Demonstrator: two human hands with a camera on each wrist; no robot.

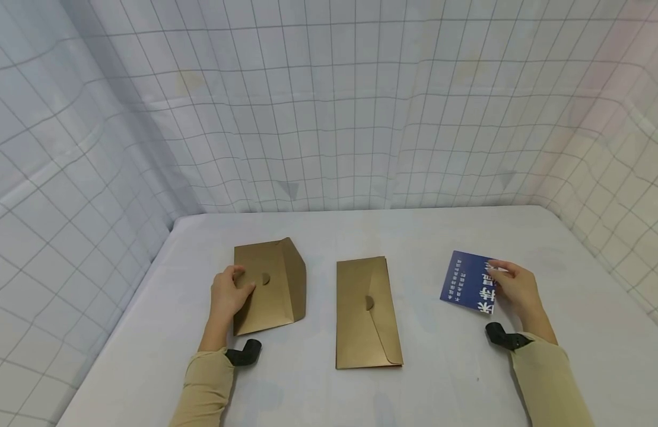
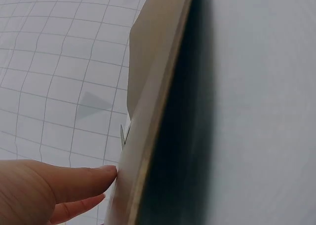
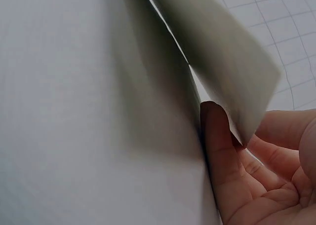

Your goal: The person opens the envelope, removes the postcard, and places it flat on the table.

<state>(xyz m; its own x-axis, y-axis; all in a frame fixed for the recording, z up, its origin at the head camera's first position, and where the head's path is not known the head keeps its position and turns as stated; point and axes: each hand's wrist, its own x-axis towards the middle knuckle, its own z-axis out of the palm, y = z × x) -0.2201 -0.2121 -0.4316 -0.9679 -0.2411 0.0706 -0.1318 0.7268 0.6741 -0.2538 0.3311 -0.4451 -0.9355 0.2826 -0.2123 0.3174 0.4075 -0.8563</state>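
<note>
My left hand [image 1: 228,293] rests at the left edge of a gold envelope [image 1: 270,308]. Its thumb [image 2: 96,178] lies fairly straight against the envelope's upper face, with a finger just behind it. This envelope's pointed flap [image 1: 296,281] is folded out on the right side, and a half-round notch shows near its middle. Over on the right, my right hand [image 1: 521,290] pinches the near corner area of a dark blue card [image 1: 467,281] printed with white characters. In the right wrist view the card's pale underside [image 3: 232,52] is tilted up, with fingers on both sides of it.
A second gold envelope [image 1: 363,338] lies flat between the hands, its flap folded down, with a reddish edge under it. The white tabletop [image 1: 318,397] runs back to a white gridded curtain [image 1: 350,118], which also hangs along both sides.
</note>
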